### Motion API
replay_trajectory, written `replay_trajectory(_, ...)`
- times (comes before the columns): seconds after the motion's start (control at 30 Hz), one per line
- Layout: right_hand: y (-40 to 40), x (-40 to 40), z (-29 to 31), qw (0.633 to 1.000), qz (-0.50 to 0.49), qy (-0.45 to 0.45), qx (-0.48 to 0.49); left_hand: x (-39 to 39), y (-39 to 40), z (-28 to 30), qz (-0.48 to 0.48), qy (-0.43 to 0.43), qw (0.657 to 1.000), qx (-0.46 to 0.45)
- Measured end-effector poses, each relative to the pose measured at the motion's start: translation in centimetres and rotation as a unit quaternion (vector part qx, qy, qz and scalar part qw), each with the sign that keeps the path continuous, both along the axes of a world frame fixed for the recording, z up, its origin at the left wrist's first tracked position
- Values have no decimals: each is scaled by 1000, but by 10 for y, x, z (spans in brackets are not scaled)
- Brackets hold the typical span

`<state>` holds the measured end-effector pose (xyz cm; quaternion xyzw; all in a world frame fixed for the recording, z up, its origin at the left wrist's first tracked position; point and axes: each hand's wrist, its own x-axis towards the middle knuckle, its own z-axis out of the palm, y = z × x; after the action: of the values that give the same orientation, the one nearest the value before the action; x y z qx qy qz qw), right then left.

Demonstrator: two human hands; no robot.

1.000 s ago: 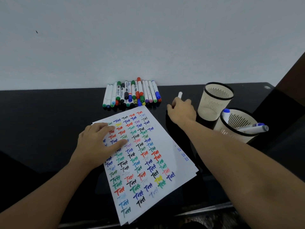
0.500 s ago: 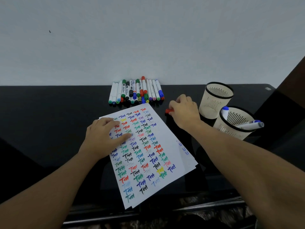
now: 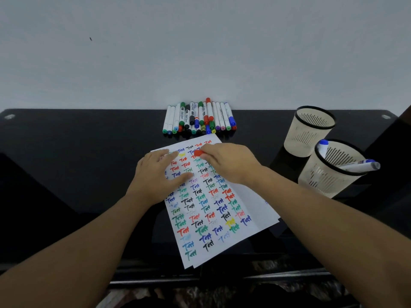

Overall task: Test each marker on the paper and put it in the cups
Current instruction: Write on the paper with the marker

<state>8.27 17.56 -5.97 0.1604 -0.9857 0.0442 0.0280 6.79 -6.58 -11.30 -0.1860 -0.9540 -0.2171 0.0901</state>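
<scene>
While the left hand [image 3: 161,174] lies flat with straight fingers pinning the paper [image 3: 213,210], the right hand [image 3: 229,163] curls round a red-capped marker [image 3: 198,152], its red end poking out toward the left fingertips. Body hidden in the fist; uncapping looks next, the left hand just beside it.

One view only, head-worn, wide-angle. Looks forward and steeply down over a black table [image 3: 66,163] toward a pale wall [image 3: 200,52] square ahead. Close in: both forearms enter from the bottom corners, left hand [image 3: 159,176] and right hand [image 3: 229,163] near frame centre over the paper [image 3: 222,218]. Straight edges bowed toward the borders. No second view for overlap.
</scene>
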Motion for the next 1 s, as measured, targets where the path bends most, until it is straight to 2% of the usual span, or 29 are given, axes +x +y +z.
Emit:
replay_trajectory(0.1, -11, 6, 1, 999, 20, 3, 44, 1, -1, 0, -18, 31, 999, 8)
replay_trajectory(0.3, -17, 8, 0, 998, 21, 12, 63, 2, -2, -2, -58, 86, 995, -4)
replay_trajectory(0.5, -17, 9, -4, 998, 29, 5, 53, 2, -4, -5, -106, 130, 986, -2)
replay_trajectory(0.73, -19, 11, -5, 999, 31, -8, 30, 7, -3, -1, -115, 132, 984, -2)
replay_trajectory(0.8, -18, 14, -5, 1000, 20, 2, 7, 7, -2, 0, -100, 124, 987, 2)
replay_trajectory(0.9, -11, 16, -3, 994, -13, -17, -110, 5, -1, 1, -52, 77, 996, 11)
replay_trajectory(1.0, 1, 18, 1, 983, -30, -39, -179, 3, -1, 0, -21, 59, 998, 18)
